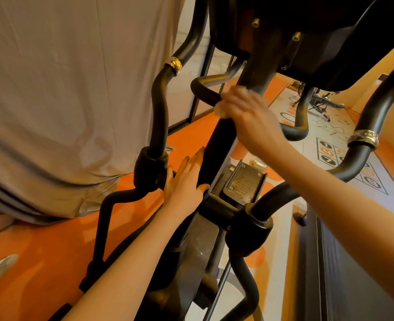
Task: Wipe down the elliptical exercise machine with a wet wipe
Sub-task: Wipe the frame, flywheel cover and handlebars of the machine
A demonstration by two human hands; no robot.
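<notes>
right hand (249, 117): gripping wet wipe (221, 110) around elliptical's centre post (217, 144)
left hand (184, 181): flat, fingers straight — resting on post lower down

one elliptical machine (217, 144), one wet wipe (219, 110) (crumpled), two hands

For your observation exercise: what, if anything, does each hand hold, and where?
The right hand grips a bunched wet wipe against the centre post. The left hand holds nothing, resting flat on the post.
</notes>
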